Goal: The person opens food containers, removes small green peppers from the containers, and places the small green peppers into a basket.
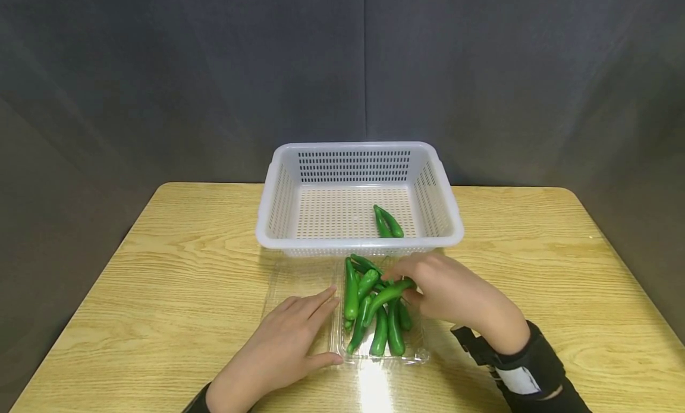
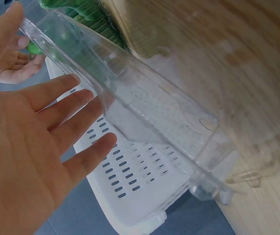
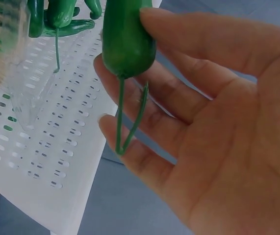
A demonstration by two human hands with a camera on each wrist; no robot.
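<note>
Now, a pepper pinched over the box

Right hand (image 1: 446,291) first: grip clamped on a pepper (image 1: 386,297), thumb one side, fingers the other, thin bent stem (image 3: 120,115) sticking out. And where is that pepper? Over the heap (image 1: 379,336) in the clear box (image 1: 416,359); whether it touches those below, I can't tell. Good technique means pinching the firm body, as here, and sparing that stem a squeeze. A straight upward draw should disturb the heap least, since several lie crossed. Over to the left hand (image 1: 283,341): grip apart, clamped on nothing, fingers straight, lying where box meets lid (image 1: 299,276). Does it press? Hard to say, but plastic that light probably wants a steadying touch right there. Just beyond, the white basket (image 1: 364,243) stands on the worktop (image 1: 176,282), two peppers (image 1: 394,224) inside.
</note>
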